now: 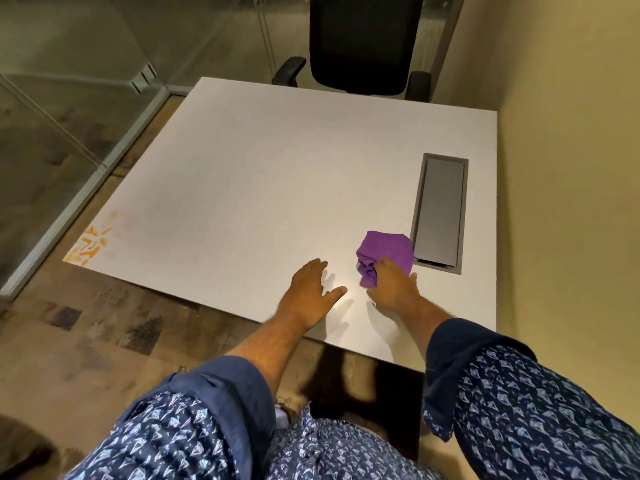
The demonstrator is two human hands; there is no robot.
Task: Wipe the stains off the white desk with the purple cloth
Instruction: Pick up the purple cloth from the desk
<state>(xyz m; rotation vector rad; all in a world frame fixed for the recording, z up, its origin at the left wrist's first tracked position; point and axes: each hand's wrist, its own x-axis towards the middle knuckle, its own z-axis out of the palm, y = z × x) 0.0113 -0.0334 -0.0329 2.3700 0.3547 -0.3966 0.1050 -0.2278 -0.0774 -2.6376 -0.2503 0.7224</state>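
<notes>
Both arms reach forward from the near edge of the view, their blue patterned sleeves rolled back so the forearms are bare. The left hand point(308, 292) lies palm down with the fingers loosely spread and pointing to the far side, the thumb angled out to the right. The right hand point(393, 287), just to its right and apart from it, is also palm down, its fingers curled over and into the bunched purple cloth point(384, 252) at their tips, the wrist roughly straight with the forearm.
</notes>
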